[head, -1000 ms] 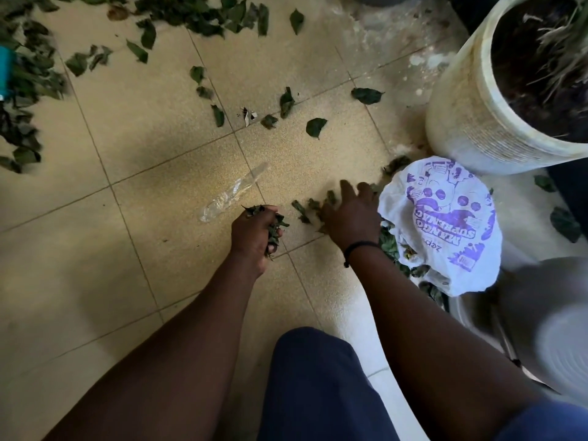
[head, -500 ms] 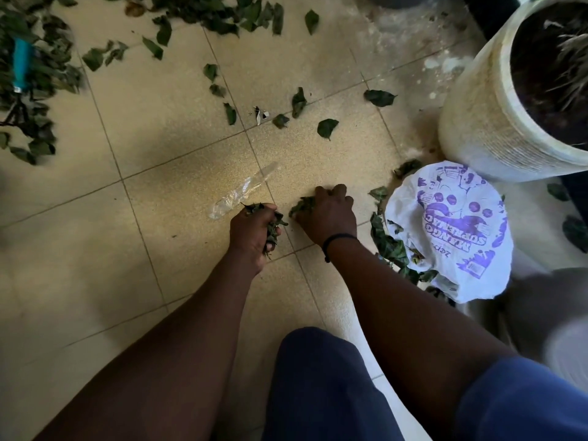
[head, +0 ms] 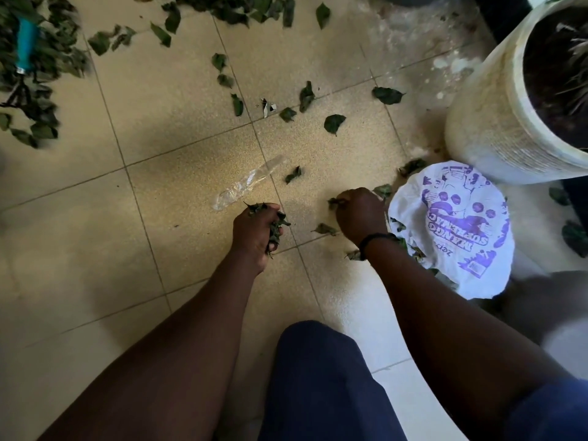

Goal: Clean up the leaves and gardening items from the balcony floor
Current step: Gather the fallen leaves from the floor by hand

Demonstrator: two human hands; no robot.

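Note:
My left hand (head: 254, 230) grips a bunch of green leaves (head: 276, 221) just above the tiled floor. My right hand (head: 359, 214) is curled round a few leaves (head: 334, 202) beside the white bag with purple print (head: 455, 230), which lies on the floor with leaves at its mouth. Loose leaves (head: 334, 123) are scattered over the tiles ahead, and a single leaf (head: 324, 229) lies between my hands. A thick pile of leaves (head: 38, 100) sits at the far left, with a teal-handled garden tool (head: 27, 46) lying in it.
A crumpled clear plastic wrapper (head: 246, 186) lies on the tile just ahead of my left hand. A big white plant pot (head: 483, 122) filled with dark soil stands at the right, behind the bag. My knee in blue cloth (head: 321, 377) is at the bottom centre.
My right hand has closed on leaves and drawn back to the right, toward the bag. The left hand has stayed put with its bunch. One small leaf now lies ahead on the tile.

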